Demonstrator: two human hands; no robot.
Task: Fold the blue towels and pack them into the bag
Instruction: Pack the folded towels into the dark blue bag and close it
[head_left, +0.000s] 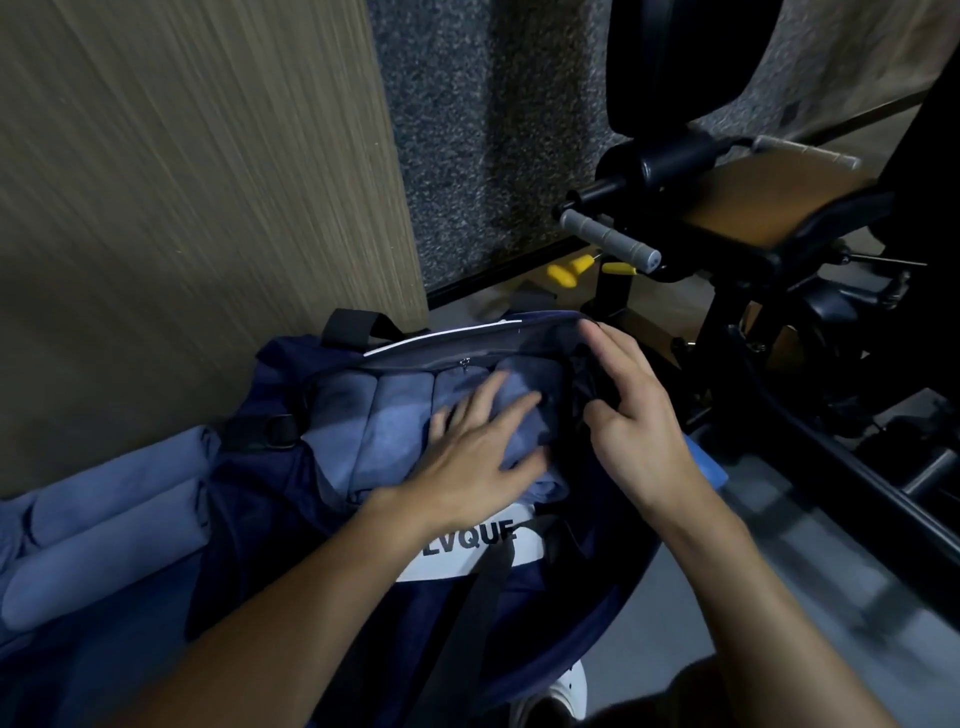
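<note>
A navy duffel bag (291, 493) with a white label lies open in the middle. Several rolled blue towels (384, 421) stand side by side inside it. My left hand (483, 452) lies flat, fingers spread, pressing on the rightmost towel (524, 379) in the bag. My right hand (628, 415) hovers at the bag's right end, fingers apart, its fingertips near the far rim of the opening (467, 338). More rolled blue towels (114, 525) lie outside the bag at the left.
A wood-grain wall panel (197, 166) rises at the left behind the bag. A black exercise machine (753, 249) with a grey handle (608, 239) and a brown pad stands close on the right. Yellow objects (569, 273) lie on the floor beyond the bag.
</note>
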